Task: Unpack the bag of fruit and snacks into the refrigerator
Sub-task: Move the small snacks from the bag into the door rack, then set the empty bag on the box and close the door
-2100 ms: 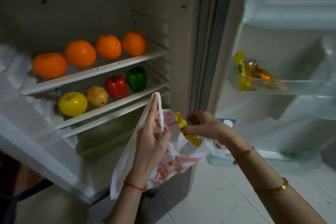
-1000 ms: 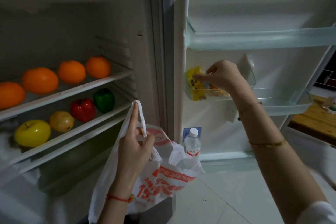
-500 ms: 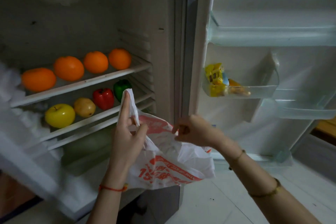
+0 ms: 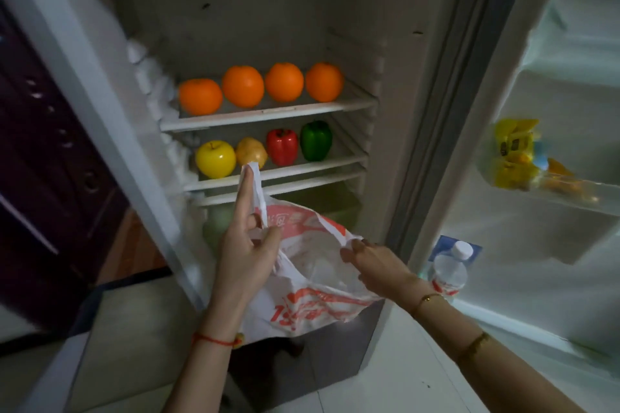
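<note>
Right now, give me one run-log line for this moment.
left hand: holds bag handle | right hand: pinches bag rim | bag: held open | snack packets: in door bin | fruit: shelved

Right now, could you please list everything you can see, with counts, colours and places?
oranges: four, orange, upper shelf
apple: one, yellow, lower shelf, leftmost
pear: one, yellow-brown, right of apple
peppers: two, red and green, lower shelf, right
snacks: several packets, mostly yellow, door bin
bottle: one, clear, white cap, bottom door rack
bag: one, white with red print, held before the fridge
left hand: holds bag handle
right hand: grip on bag's rim
</note>
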Demonstrator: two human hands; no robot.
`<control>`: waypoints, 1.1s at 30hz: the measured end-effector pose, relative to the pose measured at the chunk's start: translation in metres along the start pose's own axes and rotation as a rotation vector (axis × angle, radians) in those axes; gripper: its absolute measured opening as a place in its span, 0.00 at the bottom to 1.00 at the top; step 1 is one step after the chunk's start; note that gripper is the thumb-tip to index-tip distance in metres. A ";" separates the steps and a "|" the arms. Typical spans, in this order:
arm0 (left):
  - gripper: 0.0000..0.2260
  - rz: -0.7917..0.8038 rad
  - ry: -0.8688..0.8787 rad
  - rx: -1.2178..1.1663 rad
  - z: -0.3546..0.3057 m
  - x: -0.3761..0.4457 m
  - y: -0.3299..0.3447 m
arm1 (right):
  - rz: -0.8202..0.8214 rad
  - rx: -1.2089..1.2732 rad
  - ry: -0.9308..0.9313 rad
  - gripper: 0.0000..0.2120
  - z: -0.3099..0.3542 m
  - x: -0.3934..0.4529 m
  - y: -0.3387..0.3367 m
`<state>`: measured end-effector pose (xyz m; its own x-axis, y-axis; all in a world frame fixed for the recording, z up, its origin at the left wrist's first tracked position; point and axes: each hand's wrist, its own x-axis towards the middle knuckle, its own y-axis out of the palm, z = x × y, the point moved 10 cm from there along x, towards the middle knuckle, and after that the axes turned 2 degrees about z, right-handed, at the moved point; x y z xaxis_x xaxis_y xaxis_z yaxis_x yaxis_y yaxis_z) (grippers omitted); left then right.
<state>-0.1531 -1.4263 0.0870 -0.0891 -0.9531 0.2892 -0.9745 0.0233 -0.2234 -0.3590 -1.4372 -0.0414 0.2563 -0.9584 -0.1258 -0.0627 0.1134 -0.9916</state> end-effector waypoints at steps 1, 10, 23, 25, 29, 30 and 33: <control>0.41 -0.026 0.002 0.015 0.000 -0.003 -0.009 | 0.006 0.023 -0.062 0.25 0.009 0.006 0.003; 0.40 -0.232 -0.084 0.124 0.012 -0.038 -0.090 | 0.051 -0.279 -0.493 0.28 0.129 0.060 0.038; 0.10 -0.734 -0.311 0.458 0.057 -0.128 -0.230 | 0.171 1.099 -0.566 0.13 0.289 0.098 -0.022; 0.04 -0.774 -0.401 0.459 0.074 -0.137 -0.253 | 0.256 1.281 -0.506 0.06 0.314 0.105 -0.026; 0.09 -0.712 -0.496 0.488 0.107 -0.133 -0.279 | 0.335 1.392 -0.362 0.10 0.350 0.134 -0.023; 0.11 -0.659 -0.508 0.483 0.114 -0.127 -0.282 | 0.344 1.371 -0.345 0.11 0.361 0.142 -0.024; 0.14 -0.496 -0.571 0.421 0.144 -0.111 -0.302 | 0.398 1.337 -0.294 0.07 0.401 0.163 -0.023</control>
<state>0.1806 -1.3709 -0.0116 0.5532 -0.8320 -0.0424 -0.7057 -0.4410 -0.5545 0.0713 -1.4909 -0.0517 0.6356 -0.7351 -0.2359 0.7231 0.6739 -0.1518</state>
